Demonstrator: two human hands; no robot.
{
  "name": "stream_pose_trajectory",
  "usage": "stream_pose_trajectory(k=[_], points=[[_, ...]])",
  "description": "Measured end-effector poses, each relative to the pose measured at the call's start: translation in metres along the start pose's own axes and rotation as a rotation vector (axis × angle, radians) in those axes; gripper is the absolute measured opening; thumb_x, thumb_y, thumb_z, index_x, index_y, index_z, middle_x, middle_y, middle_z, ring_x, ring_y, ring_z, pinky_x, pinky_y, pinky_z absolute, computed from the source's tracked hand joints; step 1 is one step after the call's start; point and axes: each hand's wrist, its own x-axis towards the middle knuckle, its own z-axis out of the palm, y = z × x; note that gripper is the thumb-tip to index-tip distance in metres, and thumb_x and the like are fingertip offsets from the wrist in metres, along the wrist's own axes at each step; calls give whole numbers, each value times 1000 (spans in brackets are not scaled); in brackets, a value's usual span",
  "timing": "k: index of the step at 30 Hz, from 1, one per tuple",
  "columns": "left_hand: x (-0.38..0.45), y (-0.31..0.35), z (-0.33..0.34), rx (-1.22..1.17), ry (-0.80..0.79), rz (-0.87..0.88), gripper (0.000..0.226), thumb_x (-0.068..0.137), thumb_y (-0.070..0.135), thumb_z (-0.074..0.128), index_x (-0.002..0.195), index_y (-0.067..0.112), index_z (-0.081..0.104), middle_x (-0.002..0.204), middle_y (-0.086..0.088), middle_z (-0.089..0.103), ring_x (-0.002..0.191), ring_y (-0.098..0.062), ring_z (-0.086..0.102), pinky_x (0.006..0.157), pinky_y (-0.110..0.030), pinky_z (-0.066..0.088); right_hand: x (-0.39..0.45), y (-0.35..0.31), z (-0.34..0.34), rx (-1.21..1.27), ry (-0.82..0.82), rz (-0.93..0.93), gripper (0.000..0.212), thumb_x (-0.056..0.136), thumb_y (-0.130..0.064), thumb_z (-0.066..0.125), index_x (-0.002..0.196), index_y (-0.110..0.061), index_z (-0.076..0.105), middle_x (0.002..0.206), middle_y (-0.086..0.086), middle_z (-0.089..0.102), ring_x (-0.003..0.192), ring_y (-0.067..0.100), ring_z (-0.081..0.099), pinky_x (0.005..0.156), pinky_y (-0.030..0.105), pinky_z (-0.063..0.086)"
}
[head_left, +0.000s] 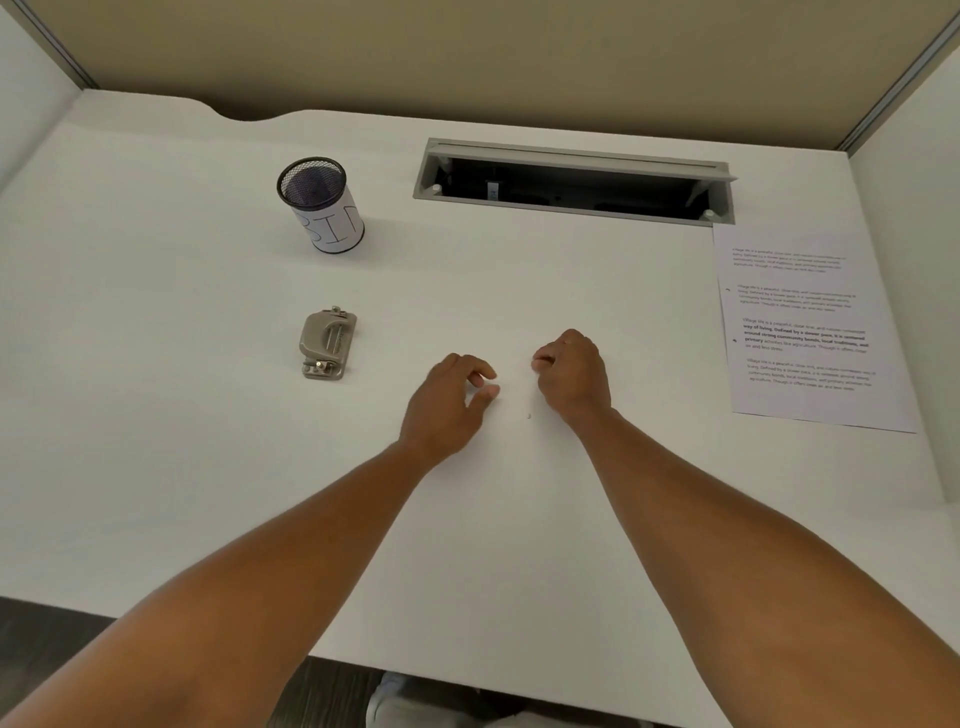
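My left hand (447, 402) rests on the white desk (208, 467) near its middle. Its fingers are loosely curled, and the thumb and forefinger tips sit close together on the surface with nothing visible between them. My right hand (574, 376) lies a short way to its right with fingers curled under; I see nothing in it. A tiny dark speck, maybe a staple (529, 415), lies on the desk between the two hands. A grey metal hole punch (327, 343) sits to the left of my left hand, apart from it.
A black mesh cup with a white label reading "BIN" (324, 208) stands at the back left. An open grey cable tray (574, 182) is set into the desk at the back. A printed sheet of paper (805, 327) lies at the right edge. Partition walls enclose the desk.
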Motion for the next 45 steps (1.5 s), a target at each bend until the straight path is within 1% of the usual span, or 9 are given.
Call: stream_pose_trajectory(k=[8, 16, 18, 20, 22, 24, 29, 40, 45], points=[[-7, 9, 18, 39, -131, 22, 30, 82, 52, 72, 107, 36, 69, 101, 16, 60, 91, 3, 53, 80, -21, 48, 2, 1, 7, -163, -19, -20, 20, 85, 1, 49, 93, -9, 65, 109, 7, 55, 105, 25, 51, 75, 33, 45], [-6, 17, 26, 100, -89, -8, 23, 81, 53, 71, 100, 40, 72, 98, 17, 63, 89, 2, 57, 75, -21, 48, 4, 5, 11, -326, -88, -136, 28, 84, 1, 50, 109, -6, 59, 118, 10, 52, 111, 27, 47, 86, 36, 41], [-7, 18, 27, 119, -82, -16, 22, 82, 53, 70, 99, 40, 73, 96, 17, 63, 89, 2, 58, 74, -21, 48, 7, 7, 6, -280, -131, -148, 27, 82, 4, 47, 105, -5, 59, 117, 12, 52, 110, 28, 48, 86, 37, 42], [-7, 20, 28, 126, -75, -30, 19, 83, 51, 68, 97, 39, 74, 95, 16, 63, 89, 0, 59, 74, -23, 48, 9, 9, -2, -134, -164, -115, 25, 77, 9, 43, 89, -8, 57, 111, 13, 52, 104, 28, 50, 82, 34, 44], [-7, 23, 29, 136, -70, -41, 16, 85, 50, 66, 93, 39, 74, 93, 15, 64, 87, -2, 59, 73, -24, 48, 10, 12, -9, 9, -163, -55, 30, 74, 12, 39, 69, -17, 44, 101, 9, 50, 92, 25, 51, 72, 25, 39], [-8, 26, 29, 151, -67, -47, 15, 86, 49, 64, 89, 39, 74, 92, 15, 63, 85, -2, 58, 69, -23, 45, 10, 14, -13, 85, -149, -10, 31, 73, 12, 37, 64, -17, 38, 95, 5, 47, 82, 21, 48, 60, 20, 33], [-7, 32, 31, 179, -69, -90, 13, 89, 43, 63, 86, 37, 74, 90, 15, 61, 75, -2, 54, 59, -17, 34, 9, 15, -15, 189, -135, 46, 30, 67, 12, 34, 62, -17, 34, 83, 1, 47, 72, 17, 41, 52, 21, 29], [-5, 44, 40, 253, -111, -161, 16, 85, 15, 58, 82, 27, 69, 96, 9, 59, 76, -16, 64, 66, -29, 50, 7, 20, -13, 303, -139, 127, 26, 73, 10, 35, 79, -9, 52, 88, 1, 56, 77, 17, 49, 65, 28, 41], [-4, 39, 37, 199, -115, -163, 22, 83, 12, 53, 80, 29, 67, 94, 8, 60, 78, -16, 63, 65, -25, 44, 5, 22, -12, 319, -134, 135, 26, 76, 8, 36, 82, -8, 54, 90, 1, 57, 79, 17, 50, 69, 29, 42]])
